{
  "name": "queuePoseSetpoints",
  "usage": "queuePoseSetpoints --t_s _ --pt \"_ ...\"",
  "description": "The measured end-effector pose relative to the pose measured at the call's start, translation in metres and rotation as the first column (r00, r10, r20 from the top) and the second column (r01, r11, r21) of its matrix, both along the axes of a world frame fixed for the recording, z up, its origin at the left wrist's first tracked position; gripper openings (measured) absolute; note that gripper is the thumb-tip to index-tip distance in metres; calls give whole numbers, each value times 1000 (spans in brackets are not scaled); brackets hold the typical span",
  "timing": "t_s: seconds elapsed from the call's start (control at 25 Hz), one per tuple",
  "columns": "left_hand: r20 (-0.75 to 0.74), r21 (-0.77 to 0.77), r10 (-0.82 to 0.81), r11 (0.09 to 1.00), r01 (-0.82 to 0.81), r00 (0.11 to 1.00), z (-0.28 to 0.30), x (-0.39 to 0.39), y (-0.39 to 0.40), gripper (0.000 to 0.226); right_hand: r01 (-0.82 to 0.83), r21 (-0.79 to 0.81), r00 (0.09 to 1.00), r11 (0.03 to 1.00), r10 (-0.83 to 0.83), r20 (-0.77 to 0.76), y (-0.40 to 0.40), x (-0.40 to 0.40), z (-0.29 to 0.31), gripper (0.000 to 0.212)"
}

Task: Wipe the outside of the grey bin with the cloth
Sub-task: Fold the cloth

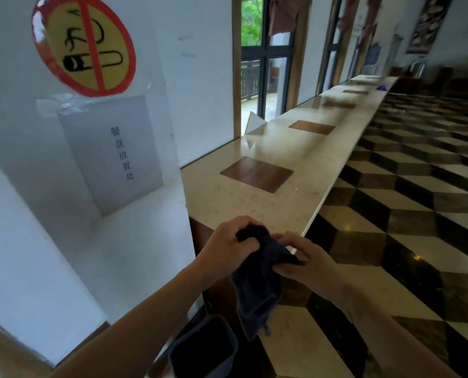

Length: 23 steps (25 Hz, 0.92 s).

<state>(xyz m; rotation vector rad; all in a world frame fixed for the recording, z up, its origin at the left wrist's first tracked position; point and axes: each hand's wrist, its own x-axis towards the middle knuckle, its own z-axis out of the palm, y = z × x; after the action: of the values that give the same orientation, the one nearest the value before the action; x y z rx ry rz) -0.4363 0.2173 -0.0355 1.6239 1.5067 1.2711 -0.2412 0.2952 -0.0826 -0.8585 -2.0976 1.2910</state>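
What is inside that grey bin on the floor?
The grey bin looks dark and open-topped; no contents are visible, but its bottom lies in shadow, and the left arm covers one corner.

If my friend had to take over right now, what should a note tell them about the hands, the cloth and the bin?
Left hand: shut on the top of the dark cloth.
Right hand: fingers pinching the cloth's right edge.
The cloth hangs in the air between both hands, above the grey bin.
The bin stands on the floor by the white wall, below the counter's end.
Done: cloth picked up.
Left: cloth is not touching the bin yet, so all the wiping of its outside.
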Motion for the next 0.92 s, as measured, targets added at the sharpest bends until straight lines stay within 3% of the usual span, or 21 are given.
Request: queuePoseSetpoints --t_s 0.08,0.28,0.4,0.56,0.76,0.92 --pt "52 -2 -35 999 35 998 2 -4 -1 23 -3 -177 992 984 -19 -125 -5 -4 5 31" --pt "95 19 9 1000 -11 995 6 -19 9 22 -47 -369 975 928 -37 -218 -2 -7 12 49" --pt "88 53 90 994 -95 992 0 -25 20 24 -13 -353 985 936 -49 -166 12 -13 8 54" --pt "78 110 116 986 -124 990 -6 -30 50 26 104 -272 979 957 -146 -141 55 -13 3 46" --pt "83 175 189 964 -201 978 -6 -25 114 33 127 -299 924 946 -222 -311 122 -9 2 21" --pt "131 180 265 941 -286 955 -9 -15 182 38 170 -232 917 958 -240 -319 194 -4 6 10"
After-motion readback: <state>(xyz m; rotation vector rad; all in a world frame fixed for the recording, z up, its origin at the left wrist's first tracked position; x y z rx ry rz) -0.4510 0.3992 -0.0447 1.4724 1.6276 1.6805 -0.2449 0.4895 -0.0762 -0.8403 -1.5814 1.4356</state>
